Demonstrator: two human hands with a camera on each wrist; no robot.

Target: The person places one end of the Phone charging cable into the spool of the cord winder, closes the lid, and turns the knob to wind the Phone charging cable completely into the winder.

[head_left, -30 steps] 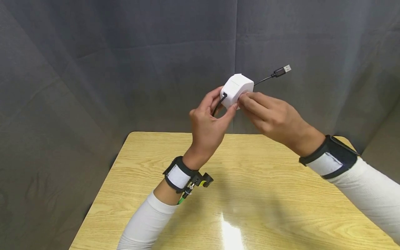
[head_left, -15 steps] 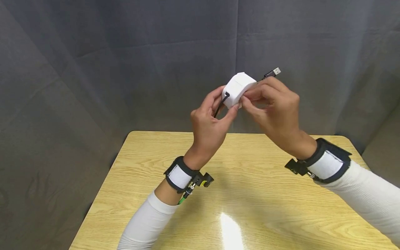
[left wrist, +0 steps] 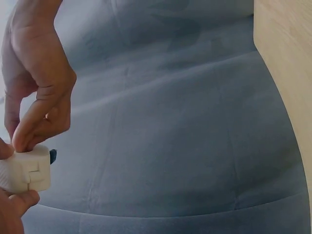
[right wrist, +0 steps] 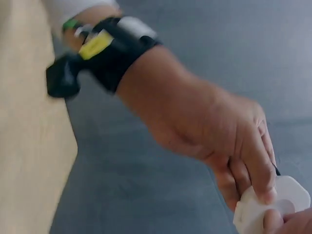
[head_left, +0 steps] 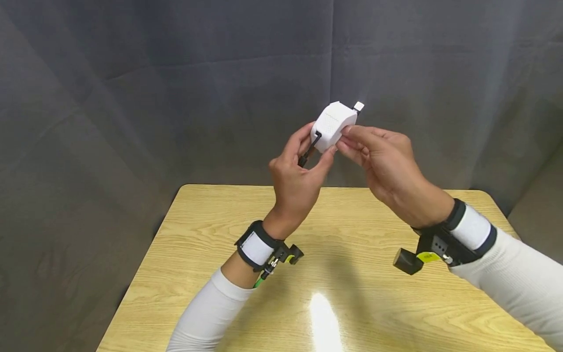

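A small white box (head_left: 333,123) is held up in the air above the table, between both hands. My left hand (head_left: 317,142) grips its left side with thumb and fingers. A black cable (head_left: 309,147) leaves the box there and drops behind the left fingers. My right hand (head_left: 343,138) pinches the box's right side with its fingertips. A USB plug (head_left: 358,106) peeks out just behind the box's top right corner. The left wrist view shows the white box (left wrist: 24,170) at the lower left under the right hand's fingers (left wrist: 39,126). The right wrist view shows the white box (right wrist: 273,204) at the bottom right.
A light wooden table (head_left: 352,274) lies below the hands with a bright glare spot near its front. Grey cloth (head_left: 132,98) hangs behind and on both sides. Black wrist straps with small cameras sit on both forearms.
The USB plug moved left from well out to the right to just behind the box. My right hand turned its wrist down and drew closer to the box. The left hand barely moved.
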